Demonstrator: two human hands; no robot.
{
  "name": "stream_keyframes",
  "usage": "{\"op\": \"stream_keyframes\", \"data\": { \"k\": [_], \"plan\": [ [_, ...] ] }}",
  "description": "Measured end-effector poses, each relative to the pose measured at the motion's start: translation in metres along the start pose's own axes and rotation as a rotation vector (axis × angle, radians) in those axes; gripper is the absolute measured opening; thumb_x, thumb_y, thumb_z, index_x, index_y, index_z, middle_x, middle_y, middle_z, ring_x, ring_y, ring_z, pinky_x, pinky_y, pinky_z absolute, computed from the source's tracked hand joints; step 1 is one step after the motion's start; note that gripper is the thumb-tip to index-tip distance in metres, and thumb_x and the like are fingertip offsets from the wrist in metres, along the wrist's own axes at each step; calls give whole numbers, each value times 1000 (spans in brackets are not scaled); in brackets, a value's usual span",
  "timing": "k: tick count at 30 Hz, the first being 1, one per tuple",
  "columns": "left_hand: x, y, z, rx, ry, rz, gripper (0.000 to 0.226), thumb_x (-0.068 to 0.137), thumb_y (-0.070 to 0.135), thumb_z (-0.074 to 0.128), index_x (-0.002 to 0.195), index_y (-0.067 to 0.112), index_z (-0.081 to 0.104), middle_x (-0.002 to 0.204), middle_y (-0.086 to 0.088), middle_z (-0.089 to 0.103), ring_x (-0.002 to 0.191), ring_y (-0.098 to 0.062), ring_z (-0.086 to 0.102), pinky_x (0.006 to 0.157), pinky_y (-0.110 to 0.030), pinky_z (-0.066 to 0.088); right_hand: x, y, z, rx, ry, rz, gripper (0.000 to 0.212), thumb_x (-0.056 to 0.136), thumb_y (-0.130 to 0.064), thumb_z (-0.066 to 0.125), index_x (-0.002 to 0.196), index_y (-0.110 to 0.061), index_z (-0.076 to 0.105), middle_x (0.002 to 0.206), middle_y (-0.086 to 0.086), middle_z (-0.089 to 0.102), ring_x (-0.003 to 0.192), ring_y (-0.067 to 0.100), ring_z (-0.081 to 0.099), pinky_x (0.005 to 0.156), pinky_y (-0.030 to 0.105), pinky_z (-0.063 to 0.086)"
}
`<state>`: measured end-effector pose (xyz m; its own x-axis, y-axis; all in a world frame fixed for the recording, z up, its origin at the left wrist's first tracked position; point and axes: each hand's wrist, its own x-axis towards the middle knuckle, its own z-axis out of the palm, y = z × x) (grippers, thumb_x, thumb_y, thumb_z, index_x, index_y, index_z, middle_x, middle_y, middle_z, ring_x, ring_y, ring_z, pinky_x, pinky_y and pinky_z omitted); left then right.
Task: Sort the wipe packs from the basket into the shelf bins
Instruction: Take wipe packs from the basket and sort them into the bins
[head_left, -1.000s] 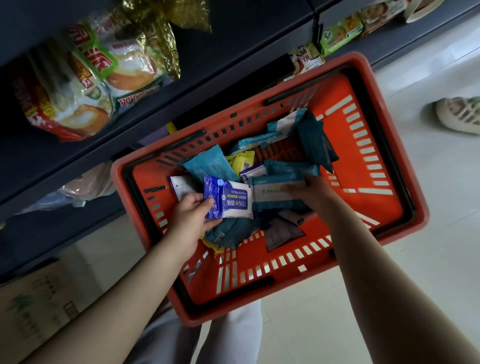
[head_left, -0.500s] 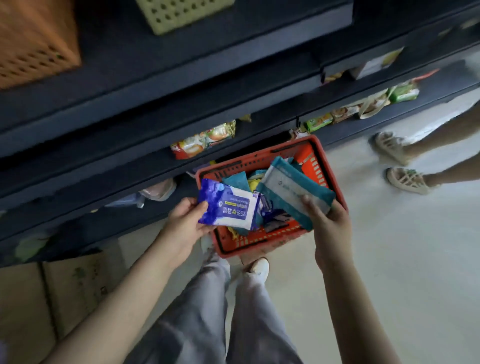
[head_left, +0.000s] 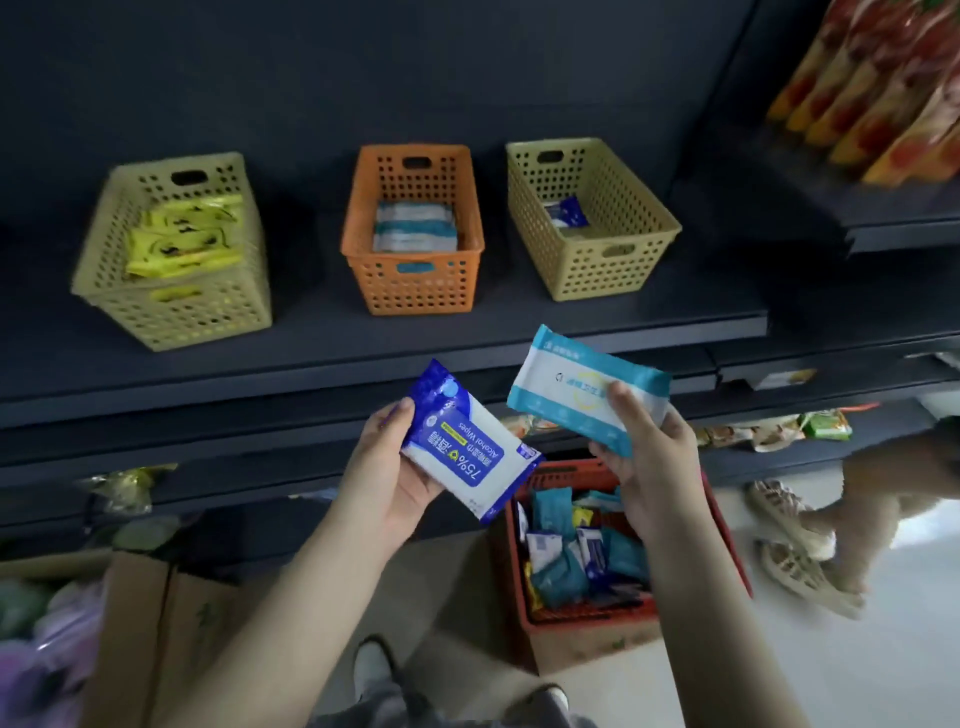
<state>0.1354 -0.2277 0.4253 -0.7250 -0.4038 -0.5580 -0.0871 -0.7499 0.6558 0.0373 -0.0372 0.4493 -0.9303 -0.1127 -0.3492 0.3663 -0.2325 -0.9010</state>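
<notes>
My left hand (head_left: 387, 467) grips a blue and white alcohol wipe pack (head_left: 465, 447) in front of the shelf edge. My right hand (head_left: 649, 447) holds a teal and white wipe pack (head_left: 576, 384) a little higher, to the right. Below them the red basket (head_left: 727, 551) stands on a box on the floor, with several teal, blue and yellow packs in it. Three bins sit on the shelf above: a yellow-green bin (head_left: 176, 306) with yellow packs at left, an orange bin (head_left: 415, 286) with teal and white packs in the middle, and a tan bin (head_left: 613, 270) with a blue pack at right.
The dark shelf (head_left: 363, 343) juts out between my hands and the bins. Snack bags (head_left: 872, 98) hang at the upper right. Cardboard boxes (head_left: 156, 623) stand on the floor at left. Another person's sandalled feet (head_left: 795, 551) are on the floor at right.
Both hands lifted their packs out of the basket and up to shelf height. The view swung up from the basket to the three bins.
</notes>
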Motion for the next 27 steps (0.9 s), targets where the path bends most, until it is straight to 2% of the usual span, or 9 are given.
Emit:
{"op": "stream_keyframes", "data": {
  "k": [2,4,7,11,14,18,21,24,27],
  "plan": [
    [-2,25,-14,32,29,-5,14,97,32,53,105,20,52,101,-10,70,78,-24,68,50,-30,54,-5,3,35,-4,-29,-21,8,90,-21,66,97,-17,64,94,0,73,85,14,72,65,29,55],
    [-3,46,-31,81,40,-42,32,97,38,52,119,15,52,96,-10,70,69,-24,66,42,-29,49,-8,7,67,11,-52,-39,8,90,-21,65,97,-17,64,95,1,73,86,15,71,66,29,56],
    [-1,73,-52,119,40,-130,48,96,44,52,131,11,51,104,-13,72,72,-25,69,53,-31,50,-13,13,109,56,-65,-57,8,91,-21,64,98,-16,63,93,1,72,83,15,70,61,26,55],
    [4,106,-59,-86,-10,-133,38,92,17,61,125,-2,58,93,-17,74,69,-20,73,56,-34,60,-16,14,144,91,-110,-68,9,90,-19,64,98,-15,62,91,0,73,81,14,72,59,26,55],
    [14,126,-63,-49,-69,-67,30,87,3,63,117,0,61,91,-14,75,72,-18,74,60,-31,61,-8,6,160,90,-110,-106,15,91,-19,64,104,-14,63,96,1,74,84,14,72,58,26,55],
    [34,154,-57,27,-89,45,34,84,1,66,118,7,61,103,-10,75,84,-18,73,70,-30,60,22,-13,178,48,-95,-155,21,91,-19,64,111,-13,61,108,5,72,96,19,71,69,32,58],
    [56,176,-43,47,-67,101,20,86,3,65,104,12,65,97,-5,76,80,-14,74,69,-28,59,56,-30,193,24,-94,-195,25,91,-18,64,115,-12,61,112,8,70,100,23,70,80,40,58],
    [86,200,-27,64,-57,187,15,88,5,63,100,14,66,93,-2,77,78,-12,73,66,-27,60,98,-46,211,-38,-109,-232,21,91,-21,64,111,-15,61,111,8,70,99,21,70,78,40,58],
    [119,222,-13,162,-21,259,11,90,9,62,98,16,65,94,-2,76,81,-15,73,70,-33,60,146,-58,228,-145,-108,-269,14,91,-22,66,103,-17,63,106,7,72,95,21,71,80,43,59]
  ]
}}
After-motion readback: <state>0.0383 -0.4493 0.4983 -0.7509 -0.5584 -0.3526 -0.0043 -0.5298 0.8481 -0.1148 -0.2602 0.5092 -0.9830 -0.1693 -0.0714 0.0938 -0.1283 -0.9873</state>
